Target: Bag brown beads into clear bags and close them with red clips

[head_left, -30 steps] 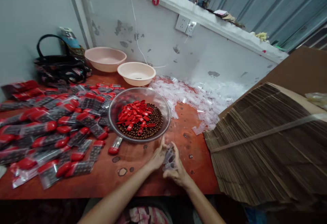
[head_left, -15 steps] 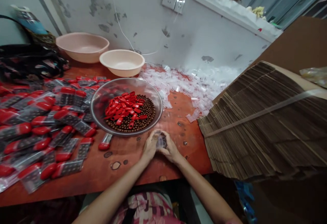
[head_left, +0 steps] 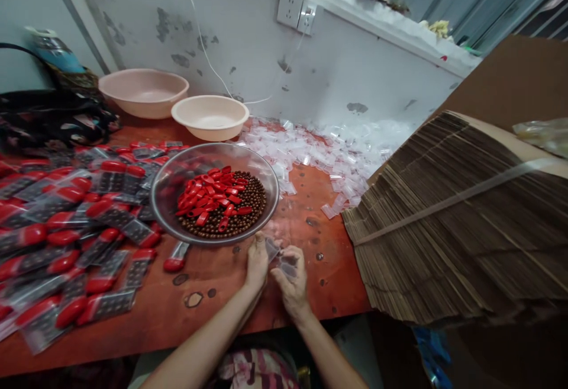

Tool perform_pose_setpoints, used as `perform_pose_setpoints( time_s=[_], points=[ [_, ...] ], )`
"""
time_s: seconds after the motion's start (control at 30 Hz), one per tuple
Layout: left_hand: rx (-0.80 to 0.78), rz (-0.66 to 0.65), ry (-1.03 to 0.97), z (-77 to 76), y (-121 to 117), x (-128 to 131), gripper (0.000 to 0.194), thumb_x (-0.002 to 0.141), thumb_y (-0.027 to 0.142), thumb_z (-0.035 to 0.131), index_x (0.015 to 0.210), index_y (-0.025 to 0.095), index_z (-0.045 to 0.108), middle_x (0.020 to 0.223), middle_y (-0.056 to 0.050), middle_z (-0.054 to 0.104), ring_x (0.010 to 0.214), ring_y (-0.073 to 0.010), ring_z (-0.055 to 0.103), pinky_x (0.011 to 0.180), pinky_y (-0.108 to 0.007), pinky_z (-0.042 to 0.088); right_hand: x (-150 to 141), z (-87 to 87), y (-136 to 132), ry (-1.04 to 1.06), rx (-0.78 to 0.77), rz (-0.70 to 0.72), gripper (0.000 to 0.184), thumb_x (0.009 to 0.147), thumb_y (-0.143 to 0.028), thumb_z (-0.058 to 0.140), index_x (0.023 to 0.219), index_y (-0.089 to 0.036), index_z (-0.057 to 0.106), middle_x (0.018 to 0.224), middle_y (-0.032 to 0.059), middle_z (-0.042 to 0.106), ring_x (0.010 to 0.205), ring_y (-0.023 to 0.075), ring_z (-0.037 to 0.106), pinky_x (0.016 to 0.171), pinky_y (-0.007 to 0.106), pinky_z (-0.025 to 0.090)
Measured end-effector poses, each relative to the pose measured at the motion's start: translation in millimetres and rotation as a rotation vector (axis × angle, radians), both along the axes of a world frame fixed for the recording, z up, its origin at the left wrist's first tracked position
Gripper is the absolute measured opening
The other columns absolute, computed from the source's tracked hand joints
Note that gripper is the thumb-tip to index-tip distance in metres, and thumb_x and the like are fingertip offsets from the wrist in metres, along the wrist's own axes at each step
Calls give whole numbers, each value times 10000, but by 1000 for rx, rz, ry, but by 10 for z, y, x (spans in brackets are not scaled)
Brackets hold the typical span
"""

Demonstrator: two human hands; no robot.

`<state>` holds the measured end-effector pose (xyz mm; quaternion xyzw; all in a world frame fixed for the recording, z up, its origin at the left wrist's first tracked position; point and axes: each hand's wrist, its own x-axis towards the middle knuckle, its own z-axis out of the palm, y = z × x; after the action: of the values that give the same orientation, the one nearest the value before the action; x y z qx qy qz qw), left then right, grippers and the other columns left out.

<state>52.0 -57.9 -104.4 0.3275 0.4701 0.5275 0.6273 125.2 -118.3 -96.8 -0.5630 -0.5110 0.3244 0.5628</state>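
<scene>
My left hand (head_left: 257, 261) and my right hand (head_left: 290, 279) hold a small clear plastic bag (head_left: 277, 257) between them, just above the orange-red table top (head_left: 213, 300). The fingers of both hands pinch its edges. Close beyond them stands a shallow glass bowl (head_left: 213, 152) holding brown beads (head_left: 252, 199) with a heap of red plastic pieces (head_left: 206, 199) on top. One sealed packet with a red end (head_left: 176, 257) lies just left of my left hand.
Many sealed packets with red ends (head_left: 102, 217) cover the table's left side. Loose clear bags (head_left: 302, 158) are strewn behind the bowl. A stack of flattened cardboard (head_left: 444, 223) overhangs the right. Two pale pink basins (head_left: 143, 93) (head_left: 210, 118) and a dark handbag (head_left: 53, 116) stand at the back.
My hands, cupped together around the bag earlier, have drawn slightly apart, with the bag now showing between them. The view has shifted slightly since the oldest frame.
</scene>
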Motion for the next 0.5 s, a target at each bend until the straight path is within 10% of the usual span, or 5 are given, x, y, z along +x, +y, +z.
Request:
perform_pose_setpoints(
  time_s=[0.23, 0.5],
  points=[
    [32, -276, -195, -3, -143, -21, 703, 672, 724, 322, 1026, 161, 549, 963, -106, 644, 830, -243, 617, 739, -365, 494, -1, -77, 135, -11, 13, 126, 468, 731, -535, 522, 1018, -241, 298, 1314, 105, 277, 1201, 204, 341, 960, 353, 325],
    [469, -570, 136, 50, -107, -299, 952, 556, 531, 671, 1304, 169, 207, 1266, -178, 429, 1115, -309, 462, 934, -452, 357, 285, 96, 196, -50, -91, 471, 869, 671, -713, 409, 1301, -186, 124, 1268, 138, 366, 1143, 225, 425, 959, 369, 346]
  ],
)
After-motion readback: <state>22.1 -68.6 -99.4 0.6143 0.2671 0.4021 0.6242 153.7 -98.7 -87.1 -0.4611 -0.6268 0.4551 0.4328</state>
